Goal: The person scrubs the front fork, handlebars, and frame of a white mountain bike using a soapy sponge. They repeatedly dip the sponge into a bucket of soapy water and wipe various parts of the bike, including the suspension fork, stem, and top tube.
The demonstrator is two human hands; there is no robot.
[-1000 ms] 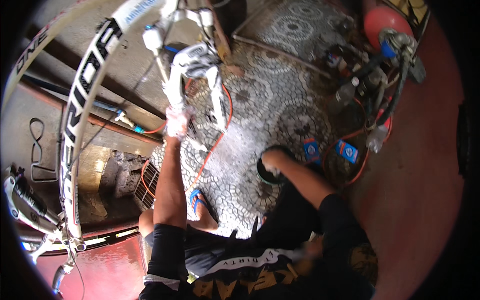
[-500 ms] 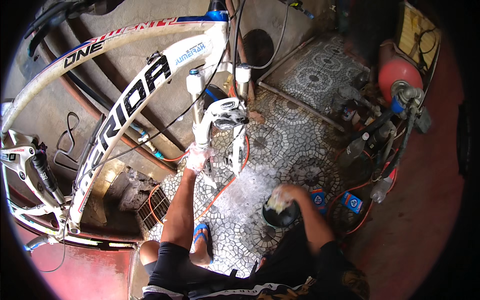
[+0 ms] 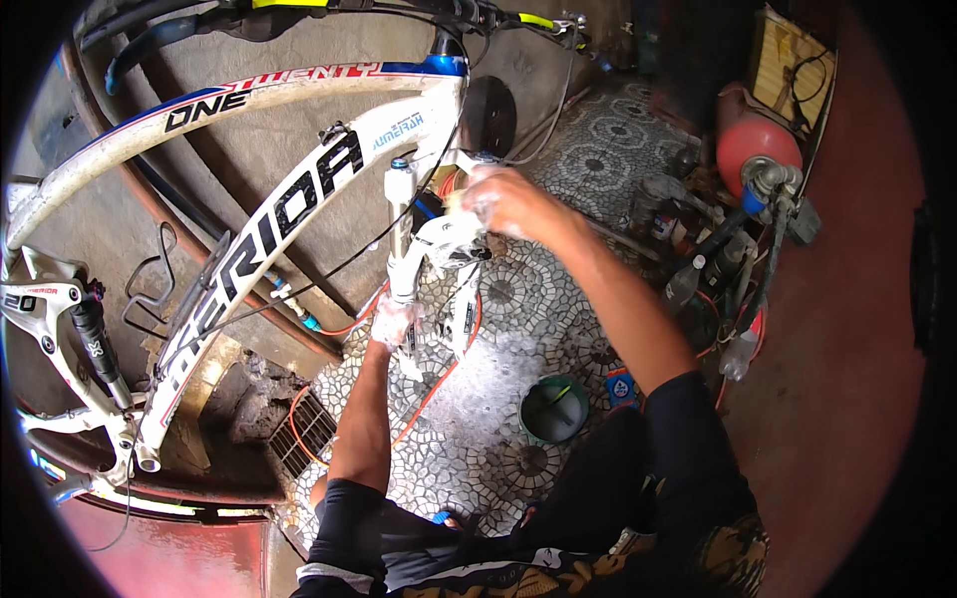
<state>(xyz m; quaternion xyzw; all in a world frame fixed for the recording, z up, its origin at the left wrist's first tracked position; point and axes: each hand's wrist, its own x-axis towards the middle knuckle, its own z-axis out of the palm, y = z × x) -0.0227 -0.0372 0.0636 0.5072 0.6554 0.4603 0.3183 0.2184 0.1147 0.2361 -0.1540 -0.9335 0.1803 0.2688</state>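
Observation:
A white bicycle frame (image 3: 269, 214) without a front wheel stretches across the left and top, its suspension fork (image 3: 403, 234) pointing down. Near the bottom of a fork leg, my left hand (image 3: 396, 319), covered in suds, is closed round it. My right hand (image 3: 506, 201), also soapy, is up at the top of the other leg, pressing a pale yellow sponge (image 3: 456, 205) to it; the fingers hide most of the sponge. Below that arm, a dark green bucket (image 3: 524, 426) on the floor holds cloudy water and a thin yellow-green stick or handle (image 3: 561, 395).
Suds lie on the mosaic-tiled floor (image 3: 508, 458). An orange hose (image 3: 429, 407) curves beside a metal drain grate (image 3: 302, 435). Right of the bucket lies a blue packet (image 3: 620, 388). Plastic bottles (image 3: 684, 285), pipes and a red tank (image 3: 758, 157) stand along the right.
My right hand has lifted the sponge out of the bucket and up to the fork. My left hand stays on the fork leg. The view has shifted slightly.

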